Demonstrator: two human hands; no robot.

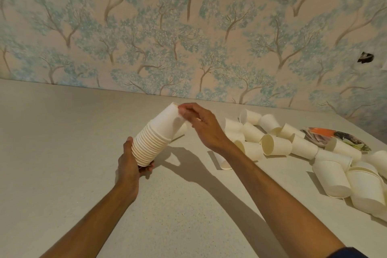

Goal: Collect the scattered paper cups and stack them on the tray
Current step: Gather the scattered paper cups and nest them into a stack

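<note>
A tilted stack of several nested white paper cups is held above the pale table, bottoms pointing up and away. My left hand grips the stack's lower, rim end. My right hand has its fingertips curled on the bottom of the topmost cup. Several loose white cups lie on their sides to the right. A patterned tray with orange and dark colours sits at the far right, partly hidden by cups.
The table runs up against a wall with blue tree wallpaper. More cups crowd the right edge of the view. A small dark hole marks the wall at right.
</note>
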